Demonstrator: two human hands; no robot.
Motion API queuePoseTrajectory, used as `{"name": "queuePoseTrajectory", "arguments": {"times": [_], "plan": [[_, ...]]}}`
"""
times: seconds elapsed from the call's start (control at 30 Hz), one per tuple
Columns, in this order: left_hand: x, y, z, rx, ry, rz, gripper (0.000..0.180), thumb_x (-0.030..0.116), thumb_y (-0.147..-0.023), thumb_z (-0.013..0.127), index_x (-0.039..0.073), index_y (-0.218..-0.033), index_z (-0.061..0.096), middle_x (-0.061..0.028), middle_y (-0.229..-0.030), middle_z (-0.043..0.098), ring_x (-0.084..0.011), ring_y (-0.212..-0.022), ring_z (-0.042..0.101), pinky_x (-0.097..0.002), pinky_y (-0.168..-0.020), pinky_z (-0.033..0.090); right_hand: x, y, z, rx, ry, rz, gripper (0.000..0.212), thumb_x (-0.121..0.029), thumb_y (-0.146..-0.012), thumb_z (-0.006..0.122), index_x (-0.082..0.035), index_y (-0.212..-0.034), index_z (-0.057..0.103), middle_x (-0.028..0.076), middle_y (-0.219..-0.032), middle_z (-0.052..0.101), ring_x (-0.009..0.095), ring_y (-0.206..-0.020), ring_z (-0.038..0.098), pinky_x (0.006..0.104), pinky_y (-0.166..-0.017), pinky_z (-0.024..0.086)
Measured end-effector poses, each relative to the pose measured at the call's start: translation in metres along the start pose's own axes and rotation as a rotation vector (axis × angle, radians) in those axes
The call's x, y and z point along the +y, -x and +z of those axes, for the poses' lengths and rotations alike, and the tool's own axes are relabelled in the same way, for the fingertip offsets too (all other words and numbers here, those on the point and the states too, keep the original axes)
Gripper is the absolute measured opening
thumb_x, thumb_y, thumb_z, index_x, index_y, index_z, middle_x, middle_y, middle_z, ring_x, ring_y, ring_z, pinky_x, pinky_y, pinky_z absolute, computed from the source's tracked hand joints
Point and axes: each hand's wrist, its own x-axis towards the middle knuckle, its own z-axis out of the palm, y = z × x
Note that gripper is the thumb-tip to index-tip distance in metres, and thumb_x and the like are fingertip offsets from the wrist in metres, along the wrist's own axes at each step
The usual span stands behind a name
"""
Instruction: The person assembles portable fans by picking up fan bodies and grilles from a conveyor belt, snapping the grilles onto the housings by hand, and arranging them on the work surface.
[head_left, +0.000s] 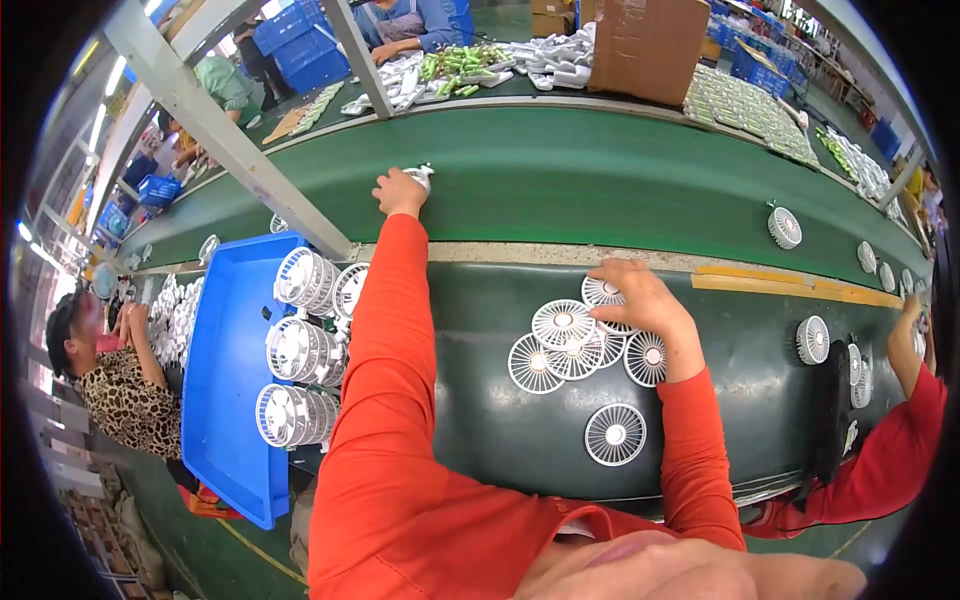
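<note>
From where I stand, I cannot read any text, label, number or sign. On the brown cardboard box, the blue tray and the round white grilles, no writing is legible.

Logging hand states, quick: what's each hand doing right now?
Left hand: closed on a white fan part over the green belt.
Right hand: fingers at a white grille; whether gripping cannot be told.

A factory assembly line was indicated: a long green conveyor belt was flanked by workbenches and workers; blue crates and numerous white fan grilles were noted.
</note>
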Motion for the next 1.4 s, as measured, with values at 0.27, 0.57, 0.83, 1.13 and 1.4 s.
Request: {"name": "queuePoseTrajectory", "arguments": {"times": [0.27,0.57,0.83,1.13,1.4], "plan": [[0.011,0.037,0.021,-0.131,0.004,0.513,0.025,0.019,-0.087,0.052,0.003,-0.101,0.065,-0.0233,-0.105,0.066,-0.0408,-0.1,0.063,-0.0497,-0.086,0.05,-0.003,-0.014,0.005,0.153,-0.06,-0.093,0.057,-0.026,-0.07,0.079,-0.005,-0.12,0.062,0.016,-0.124,0.059,0.035,-0.117,0.052,0.0422,-0.101,0.041],[0.075,0.214,0.055,-0.333,1.204,0.41,0.03,0.025,-0.095,0.058,-0.002,-0.108,0.063,-0.0114,-0.092,0.068,-0.0178,-0.088,0.063,-0.0324,-0.08,0.05,-0.024,-0.02,0.009,0.753,-0.12,-0.199,0.072,-0.014,-0.065,0.082,-0.008,-0.13,0.053,0.017,-0.134,0.051,0.035,-0.122,0.047,0.0433,-0.102,0.04],[0.076,0.259,0.012,-1.213,1.912,-0.178,0.045,0.049,-0.099,0.046,0.009,-0.117,0.057,-0.0079,-0.11,0.064,-0.0193,-0.097,0.064,-0.0372,-0.084,0.055,-0.031,-0.019,0.026,0.677,0.028,-0.298,0.069,-0.032,-0.073,0.076,-0.015,-0.135,0.051,0.017,-0.138,0.041,0.038,-0.125,0.041,0.0477,-0.103,0.038],[0.089,0.287,-0.007,-0.609,1.877,0.227,0.022,0.029,-0.1,0.05,0.009,-0.109,0.05,-0.004,-0.108,0.054,-0.0177,-0.102,0.056,-0.0331,-0.09,0.046,-0.032,-0.03,0.044,0.707,-0.573,-0.293,0.068,-0.039,-0.089,0.06,-0.006,-0.143,0.034,0.021,-0.143,0.036,0.037,-0.132,0.037,0.0415,-0.109,0.031],[0.088,0.289,0.006,0.095,1.211,0.901,0.029,0.016,-0.097,0.051,0.001,-0.121,0.043,-0.0137,-0.129,0.042,-0.0206,-0.115,0.045,-0.0346,-0.101,0.035,-0.045,-0.034,0.041,0.379,-1.479,-0.247,0.055,-0.044,-0.104,0.032,-0.006,-0.143,0.032,0.007,-0.126,0.05,0.015,-0.115,0.048,0.0308,-0.103,0.037]]}}
